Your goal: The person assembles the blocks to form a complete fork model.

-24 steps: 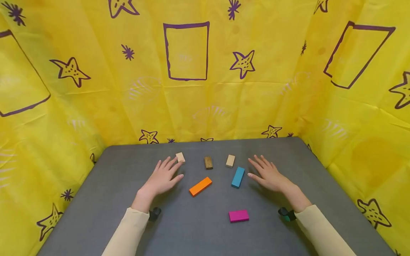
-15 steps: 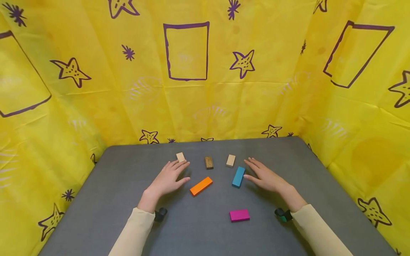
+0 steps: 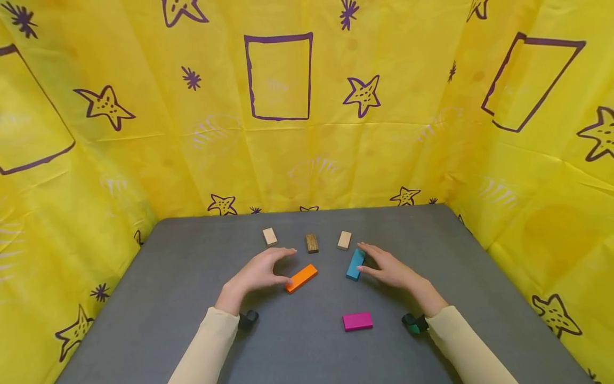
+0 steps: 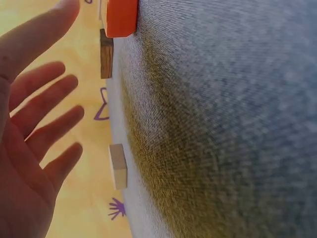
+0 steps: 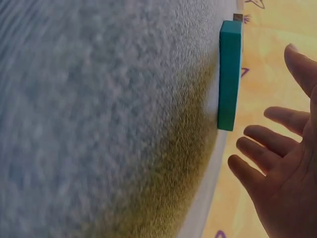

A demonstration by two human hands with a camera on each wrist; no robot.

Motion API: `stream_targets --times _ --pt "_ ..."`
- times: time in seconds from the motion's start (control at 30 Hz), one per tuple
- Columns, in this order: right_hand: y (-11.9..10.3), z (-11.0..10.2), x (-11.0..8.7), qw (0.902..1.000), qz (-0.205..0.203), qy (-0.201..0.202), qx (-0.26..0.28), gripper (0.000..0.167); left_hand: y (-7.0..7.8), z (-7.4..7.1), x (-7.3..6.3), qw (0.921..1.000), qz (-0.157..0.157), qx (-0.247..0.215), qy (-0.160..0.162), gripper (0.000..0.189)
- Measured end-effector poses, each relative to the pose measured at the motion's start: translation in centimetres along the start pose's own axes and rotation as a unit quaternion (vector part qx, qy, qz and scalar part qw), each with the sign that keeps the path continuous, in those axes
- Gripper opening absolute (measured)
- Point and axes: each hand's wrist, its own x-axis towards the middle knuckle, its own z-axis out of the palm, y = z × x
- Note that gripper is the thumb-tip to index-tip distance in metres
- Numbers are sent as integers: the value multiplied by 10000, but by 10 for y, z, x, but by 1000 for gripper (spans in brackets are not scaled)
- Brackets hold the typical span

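Note:
My left hand (image 3: 259,271) hovers at the left end of an orange block (image 3: 304,277), its thumb overlapping that end in the head view. In the left wrist view, the fingers are spread and nothing is in the palm. Over on the right, my right hand (image 3: 394,271) hangs beside a blue block (image 3: 355,265), thumb and fingers apart and overlapping its right side in the head view. The right wrist view has the blue block (image 5: 230,77) lying on the cloth with the loosely bent fingers away from it.
Behind the coloured blocks lie a pale wooden block (image 3: 269,237), a dark brown block (image 3: 312,244) and another pale block (image 3: 344,240). A magenta block (image 3: 357,321) lies nearer the front of the grey table (image 3: 307,352). Yellow patterned cloth (image 3: 288,160) surrounds the table.
Both hands have moved inward: the left one rightward to the orange block, the right one leftward over the blue block's edge. The blocks have stayed in place.

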Motion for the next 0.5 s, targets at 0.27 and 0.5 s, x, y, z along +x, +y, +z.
stream_targets --times 0.27,0.5 --pt "-2 5 4 9999 -37 -154 40 71 -3 4 9 9945 -91 -859 -585 77" --pt "-1 9 7 9998 -52 -159 -97 76 -7 9 17 9874 106 -1139 -1095 77"
